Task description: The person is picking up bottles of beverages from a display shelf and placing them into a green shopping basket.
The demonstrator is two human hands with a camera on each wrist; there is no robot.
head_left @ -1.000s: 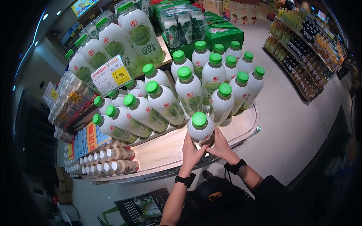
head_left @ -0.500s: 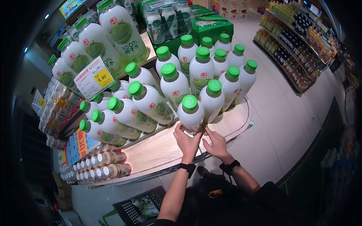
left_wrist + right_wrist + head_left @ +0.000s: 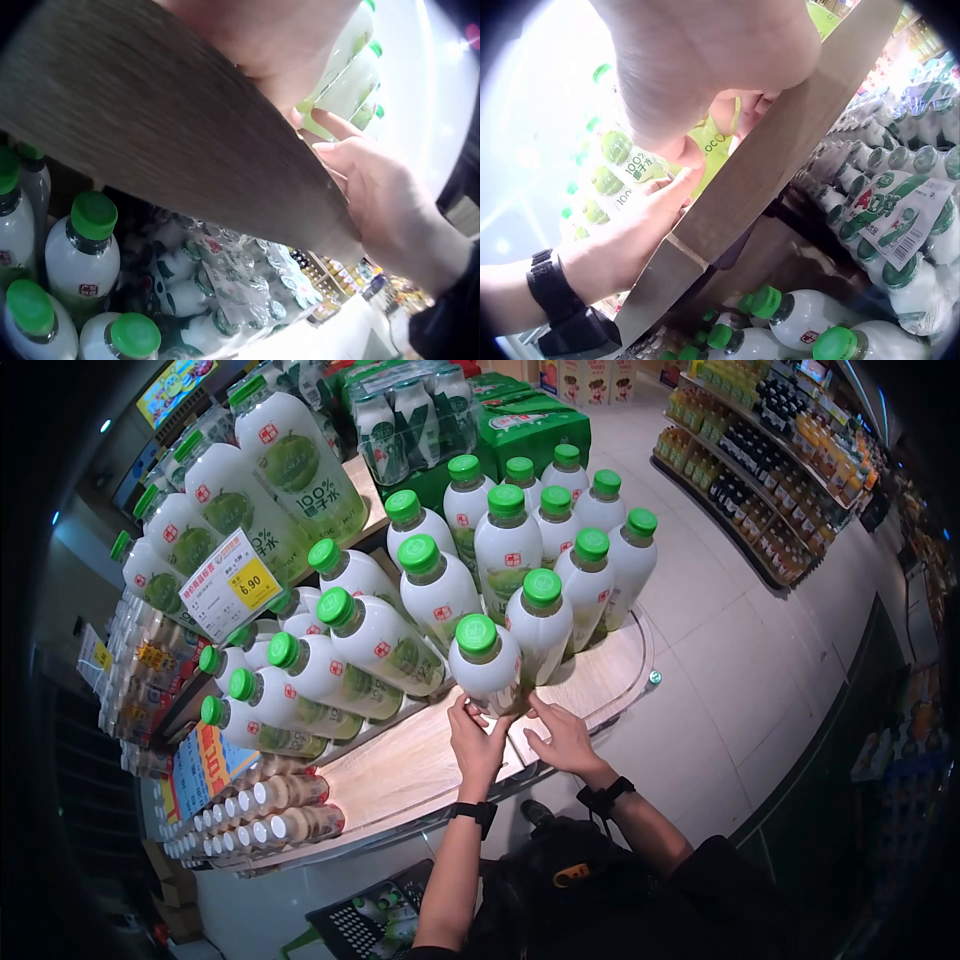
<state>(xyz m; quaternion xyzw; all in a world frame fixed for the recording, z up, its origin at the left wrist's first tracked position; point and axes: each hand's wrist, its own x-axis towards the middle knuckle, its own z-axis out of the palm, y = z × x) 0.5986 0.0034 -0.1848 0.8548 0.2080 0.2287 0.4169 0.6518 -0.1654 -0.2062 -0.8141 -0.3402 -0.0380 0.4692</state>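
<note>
A white coconut water bottle (image 3: 485, 668) with a green cap stands upright at the front of the bottle group, on a pale wooden display shelf (image 3: 390, 750). My left hand (image 3: 476, 748) holds its lower left side, fingers around the base and thumb toward the front. At the lower right, my right hand (image 3: 566, 742) touches the bottle with its fingertips, thumb held away. In the right wrist view, the left hand (image 3: 641, 236) reaches over the shelf edge (image 3: 742, 172) to the bottle's green lower part. Matching bottles (image 3: 540, 625) stand close behind it.
Tilted coconut water bottles (image 3: 385, 645) lie to the left, below a price card (image 3: 232, 588). Small brown bottles (image 3: 290, 805) line the left front. A black basket (image 3: 365, 915) with bottles sits below. Stocked shelves (image 3: 765, 475) stand across the tiled floor (image 3: 700, 690).
Both hands gripped the bottle near the front edge; it has since moved back against the bottle behind. My right hand has loosened and spread its thumb. The head view has shifted right.
</note>
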